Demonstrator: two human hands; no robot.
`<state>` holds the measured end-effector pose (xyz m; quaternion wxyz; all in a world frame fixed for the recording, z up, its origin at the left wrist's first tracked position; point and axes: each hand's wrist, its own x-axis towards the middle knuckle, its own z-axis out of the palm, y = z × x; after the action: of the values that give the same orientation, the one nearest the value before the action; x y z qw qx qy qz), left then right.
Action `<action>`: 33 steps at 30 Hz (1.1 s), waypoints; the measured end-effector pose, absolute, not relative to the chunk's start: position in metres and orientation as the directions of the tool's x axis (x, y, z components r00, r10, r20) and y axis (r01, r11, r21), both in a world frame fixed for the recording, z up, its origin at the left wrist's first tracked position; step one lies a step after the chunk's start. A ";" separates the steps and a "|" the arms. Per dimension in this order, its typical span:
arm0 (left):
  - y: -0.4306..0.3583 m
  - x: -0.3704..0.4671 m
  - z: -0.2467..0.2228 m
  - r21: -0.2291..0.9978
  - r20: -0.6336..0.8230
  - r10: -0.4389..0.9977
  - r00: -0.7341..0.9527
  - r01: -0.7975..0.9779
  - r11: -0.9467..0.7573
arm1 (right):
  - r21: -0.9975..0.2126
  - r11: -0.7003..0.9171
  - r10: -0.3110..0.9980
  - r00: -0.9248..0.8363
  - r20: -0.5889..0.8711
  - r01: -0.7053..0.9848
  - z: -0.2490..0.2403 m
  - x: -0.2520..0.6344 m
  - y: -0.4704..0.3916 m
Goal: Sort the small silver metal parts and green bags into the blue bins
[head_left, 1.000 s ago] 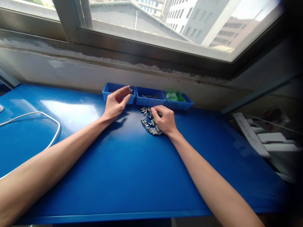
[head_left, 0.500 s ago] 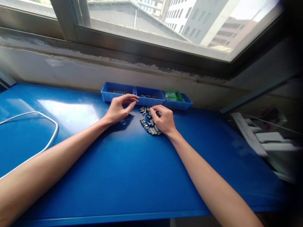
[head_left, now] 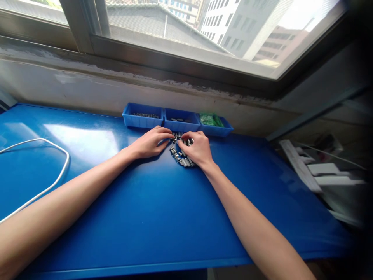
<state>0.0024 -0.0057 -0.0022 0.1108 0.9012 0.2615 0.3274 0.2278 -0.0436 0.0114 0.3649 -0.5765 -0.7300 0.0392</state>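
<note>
Several small metal parts (head_left: 185, 161) lie in a loose ring on the blue table (head_left: 163, 217). At the ring's left edge is my left hand (head_left: 154, 142), thumb and fingers apart, its fingertips beside the small parts. My right hand (head_left: 198, 147) reaches over the ring from the right with thumb and index finger close together at the parts; whatever is between them is too small to make out. Behind the hands stand three joined blue bins: the left bin (head_left: 142, 122) holds small metal pieces, the middle bin (head_left: 182, 126) a few longer ones, and the right bin (head_left: 220, 131) a green bag (head_left: 210, 119).
A white cable (head_left: 55, 181) curves over the table's left side. Behind the bins rise a wall (head_left: 96, 91) and a window frame. White objects (head_left: 323, 169) stand beyond the table's right edge.
My left hand has come down and right, from in front of the bins to the metal parts. The right hand has shifted slightly left over them.
</note>
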 end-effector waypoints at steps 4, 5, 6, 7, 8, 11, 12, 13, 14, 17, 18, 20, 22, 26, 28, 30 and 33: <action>-0.005 0.002 -0.002 0.386 0.529 0.555 0.642 0.400 -0.831 | -0.550 0.301 0.901 -0.044 0.431 0.779 0.016 0.227 -0.044; -0.005 0.002 -0.002 0.387 0.531 0.557 0.639 0.402 -0.830 | -0.563 0.308 0.903 -0.050 0.426 0.767 0.016 0.227 -0.045; -0.005 0.002 -0.002 0.387 0.532 0.559 0.636 0.405 -0.828 | -0.575 0.322 0.902 -0.059 0.428 0.752 0.017 0.226 -0.045; -0.005 0.002 -0.002 0.386 0.532 0.562 0.633 0.409 -0.827 | -0.586 0.340 0.898 -0.068 0.435 0.736 0.017 0.226 -0.046; -0.004 0.002 -0.002 0.386 0.534 0.563 0.631 0.412 -0.826 | -0.597 0.358 0.892 -0.074 0.446 0.718 0.017 0.225 -0.047; -0.003 0.002 -0.004 0.393 0.544 0.569 0.617 0.411 -0.822 | -0.662 0.392 0.879 -0.048 0.474 0.639 0.018 0.222 -0.048; -0.003 0.002 -0.004 0.398 0.547 0.571 0.612 0.409 -0.821 | -0.707 0.393 0.883 -0.026 0.469 0.587 0.018 0.221 -0.047; -0.002 0.002 -0.004 0.404 0.549 0.574 0.607 0.408 -0.819 | -0.760 0.389 0.891 -0.002 0.454 0.521 0.018 0.220 -0.045; -0.002 0.002 -0.004 0.410 0.550 0.578 0.602 0.408 -0.815 | -0.813 0.379 0.902 0.020 0.431 0.443 0.018 0.219 -0.042; -0.001 0.002 -0.004 0.433 0.551 0.593 0.587 0.406 -0.805 | -0.915 0.331 0.929 0.092 0.360 0.232 0.019 0.218 -0.028; -0.001 0.002 -0.004 0.441 0.552 0.596 0.583 0.402 -0.803 | -0.928 0.321 0.929 0.125 0.347 0.191 0.020 0.219 -0.022; -0.001 0.002 -0.004 0.455 0.555 0.597 0.579 0.390 -0.801 | -0.942 0.307 0.925 0.191 0.329 0.136 0.022 0.219 -0.010; 0.000 0.001 -0.004 0.463 0.553 0.602 0.575 0.389 -0.797 | -0.946 0.308 0.917 0.236 0.323 0.097 0.025 0.220 -0.001; 0.001 0.000 -0.004 0.475 0.552 0.631 0.546 0.416 -0.775 | -0.939 0.331 0.901 0.262 0.345 0.095 0.029 0.222 0.004; 0.002 -0.001 -0.004 0.488 0.559 0.643 0.524 0.419 -0.766 | -0.939 0.324 0.904 0.252 0.344 0.119 0.031 0.223 -0.001; 0.002 -0.001 -0.004 0.508 0.560 0.656 0.506 0.416 -0.755 | -0.935 0.314 0.906 0.242 0.348 0.166 0.032 0.225 -0.009; 0.003 0.000 -0.004 0.536 0.552 0.675 0.489 0.413 -0.737 | -0.877 0.328 0.892 0.191 0.410 0.351 0.029 0.231 -0.027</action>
<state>-0.0003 0.0028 -0.0044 0.1684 0.8462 0.3215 0.3903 0.2310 -0.0267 0.0290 0.5631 -0.5277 -0.5890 0.2401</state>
